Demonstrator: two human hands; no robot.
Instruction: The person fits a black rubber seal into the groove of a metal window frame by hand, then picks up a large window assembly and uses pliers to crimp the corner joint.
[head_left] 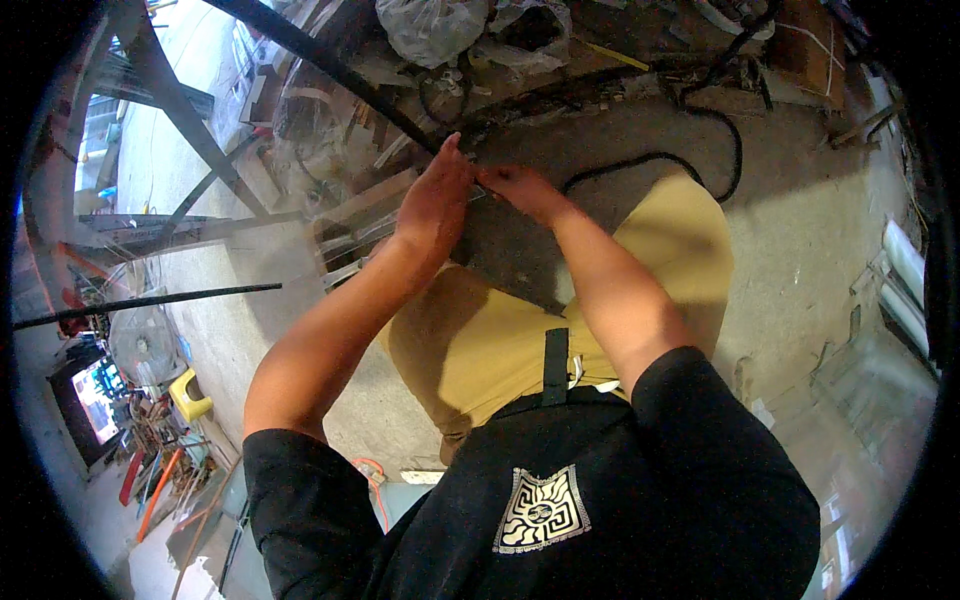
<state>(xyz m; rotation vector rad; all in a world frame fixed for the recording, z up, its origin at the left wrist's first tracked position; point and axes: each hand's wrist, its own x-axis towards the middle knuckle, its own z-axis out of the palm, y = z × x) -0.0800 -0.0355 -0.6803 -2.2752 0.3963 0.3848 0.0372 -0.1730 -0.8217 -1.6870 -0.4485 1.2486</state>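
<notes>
In front of my knees my two hands come together at the lower end of a long dark bar (pixel 340 75), which slants in from the upper left. My left hand (pixel 438 198) is seen edge-on beside the bar's end, its visible fingers stretched upward and held together. I cannot tell whether its palm touches the bar. Just to its right, my right hand (pixel 515 190) has its fingers bent and pinched close against the left hand. Whatever lies between those fingertips is too small and hidden to name.
A black cable (pixel 738 150) loops over the concrete floor at the right. Clear plastic bags (pixel 430 30) and wood scraps lie ahead. Another dark bar (pixel 150 303) juts in at the left, above a yellow stool (pixel 190 396) and a pile of tools (pixel 160 460).
</notes>
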